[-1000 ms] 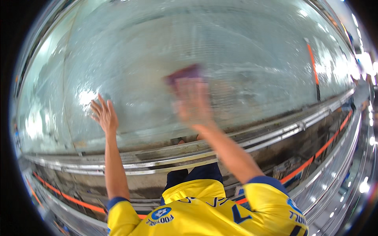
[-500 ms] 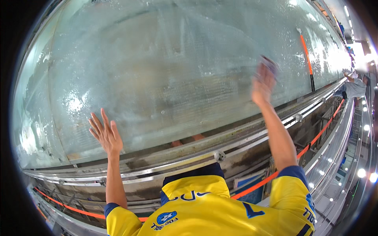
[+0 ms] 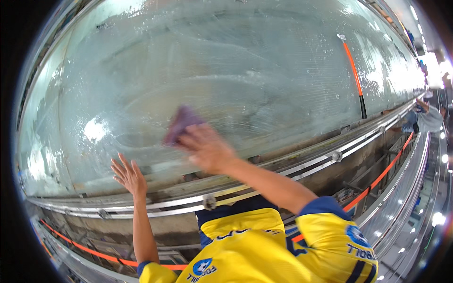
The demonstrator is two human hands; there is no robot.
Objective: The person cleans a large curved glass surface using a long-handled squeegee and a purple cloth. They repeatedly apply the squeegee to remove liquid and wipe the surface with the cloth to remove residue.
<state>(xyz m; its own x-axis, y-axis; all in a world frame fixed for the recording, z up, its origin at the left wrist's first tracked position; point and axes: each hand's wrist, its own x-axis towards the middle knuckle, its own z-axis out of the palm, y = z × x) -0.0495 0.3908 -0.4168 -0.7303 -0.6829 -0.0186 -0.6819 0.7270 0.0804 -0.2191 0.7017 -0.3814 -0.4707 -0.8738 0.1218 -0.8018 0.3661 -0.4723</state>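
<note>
A large wet sheet of glass [image 3: 264,113], streaked with water and foam, fills most of the view. Under the fingers of my right hand [image 3: 210,147] is a purple cloth [image 3: 183,123], pressed against the glass left of the middle. The hand and cloth are slightly blurred, and the palm hides part of the cloth. My left hand [image 3: 130,176] has its fingers spread at the near left part of the glass and holds nothing. Whether its palm touches the surface I cannot tell.
An orange-handled tool with a black grip [image 3: 355,75] lies on the glass at the right. Metal rails [image 3: 302,173] run along the near edge, with an orange strip [image 3: 377,175] below them. Another person [image 3: 427,119] stands at the far right.
My right hand has swept the cloth leftward and nearer across the glass. My left hand is slightly nearer the close edge. The orange-handled tool appears a little further left in view.
</note>
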